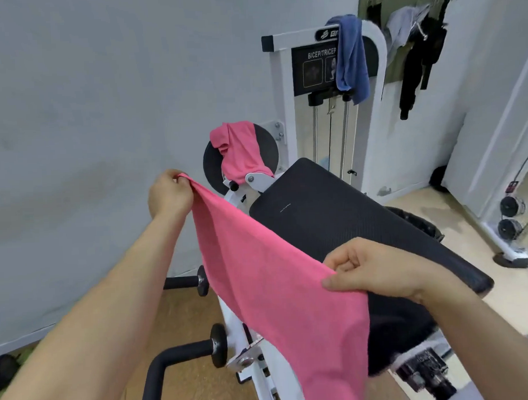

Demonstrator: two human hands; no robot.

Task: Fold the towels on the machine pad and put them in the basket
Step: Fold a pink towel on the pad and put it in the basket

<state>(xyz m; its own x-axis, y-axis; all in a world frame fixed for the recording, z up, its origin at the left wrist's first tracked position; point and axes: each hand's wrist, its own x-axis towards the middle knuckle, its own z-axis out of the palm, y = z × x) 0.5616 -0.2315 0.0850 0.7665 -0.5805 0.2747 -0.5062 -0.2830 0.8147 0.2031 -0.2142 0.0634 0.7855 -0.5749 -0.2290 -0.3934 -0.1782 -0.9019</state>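
A pink towel (278, 289) hangs stretched between my two hands in front of the black machine pad (341, 224). My left hand (170, 195) pinches its far upper corner, up and to the left of the pad. My right hand (376, 269) grips the near corner over the pad's lower part. The rest of the towel drapes down past the white frame. A second pink towel (240, 149) lies over the round black disc behind the pad. A blue towel (350, 56) hangs from the top of the white weight stack. A dark basket (416, 221) shows partly behind the pad's right side.
The white bicep/tricep machine (283, 88) stands against the grey wall. Black handles (182, 282) jut out at lower left. Dark clothes (416, 62) hang at the upper right. Dumbbells on a rack (510, 218) stand by a mirror at the right, over wooden floor.
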